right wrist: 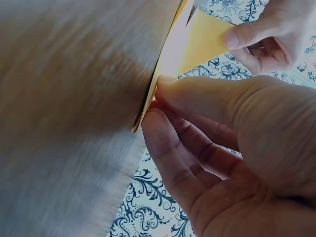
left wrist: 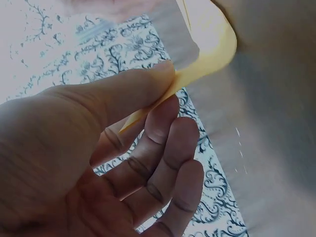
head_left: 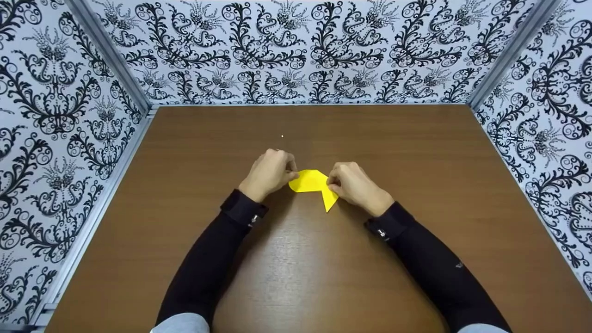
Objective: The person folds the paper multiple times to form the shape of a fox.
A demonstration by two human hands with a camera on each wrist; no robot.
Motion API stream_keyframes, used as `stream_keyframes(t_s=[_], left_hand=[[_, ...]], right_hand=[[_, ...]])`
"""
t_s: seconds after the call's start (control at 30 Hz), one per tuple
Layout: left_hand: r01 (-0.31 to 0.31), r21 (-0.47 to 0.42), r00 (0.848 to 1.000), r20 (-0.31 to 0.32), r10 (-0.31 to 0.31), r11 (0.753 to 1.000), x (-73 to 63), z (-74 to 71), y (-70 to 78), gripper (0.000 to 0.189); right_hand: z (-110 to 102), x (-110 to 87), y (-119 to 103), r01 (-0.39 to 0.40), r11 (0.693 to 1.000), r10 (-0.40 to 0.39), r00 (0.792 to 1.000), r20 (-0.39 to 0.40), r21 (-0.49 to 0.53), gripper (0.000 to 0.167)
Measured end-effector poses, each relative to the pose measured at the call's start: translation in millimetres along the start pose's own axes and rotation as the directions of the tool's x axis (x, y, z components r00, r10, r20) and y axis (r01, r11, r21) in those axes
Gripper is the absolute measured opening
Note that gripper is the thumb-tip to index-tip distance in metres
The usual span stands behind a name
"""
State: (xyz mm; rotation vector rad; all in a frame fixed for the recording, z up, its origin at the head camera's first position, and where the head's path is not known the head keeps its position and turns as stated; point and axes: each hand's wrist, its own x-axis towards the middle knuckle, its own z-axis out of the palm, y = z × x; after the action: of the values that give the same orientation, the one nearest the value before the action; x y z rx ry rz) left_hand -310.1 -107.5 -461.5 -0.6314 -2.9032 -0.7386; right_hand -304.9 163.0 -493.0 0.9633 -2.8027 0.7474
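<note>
A folded piece of yellow paper (head_left: 309, 181) is held between both hands over the brown table, with one pointed flap (head_left: 329, 200) hanging toward the person. My left hand (head_left: 272, 173) pinches its left end between thumb and index finger; in the left wrist view the paper (left wrist: 212, 47) bends away from that thumb. On the opposite side, my right hand (head_left: 355, 184) pinches the paper near the flap. The right wrist view has the thumb and index fingertip of the right hand (right wrist: 217, 133) on the edge of the paper (right wrist: 200, 44).
The wooden table (head_left: 296, 277) spreads around the hands. A tiny white speck (head_left: 282, 136) lies beyond them. Walls with black floral patterning (head_left: 286, 51) enclose the back and both sides, joined by metal corner posts (head_left: 111, 53).
</note>
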Motion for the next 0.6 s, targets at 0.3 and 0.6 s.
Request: stream_keyframes(t_s=[0.3,0.6], left_hand=[[-0.071,0.036,0.997,0.037,0.07,0.997,-6.1,8.1,21.2,0.011],[-0.103,0.041,0.992,0.075,0.1,0.994,-11.8,19.9,27.9,0.013]], right_hand=[[-1,-0.1,-1,0.004,1.0,-0.004,1.0,0.001,0.024,0.011],[0,-0.4,1,0.013,1.0,-0.013,1.0,0.008,0.022,0.017]])
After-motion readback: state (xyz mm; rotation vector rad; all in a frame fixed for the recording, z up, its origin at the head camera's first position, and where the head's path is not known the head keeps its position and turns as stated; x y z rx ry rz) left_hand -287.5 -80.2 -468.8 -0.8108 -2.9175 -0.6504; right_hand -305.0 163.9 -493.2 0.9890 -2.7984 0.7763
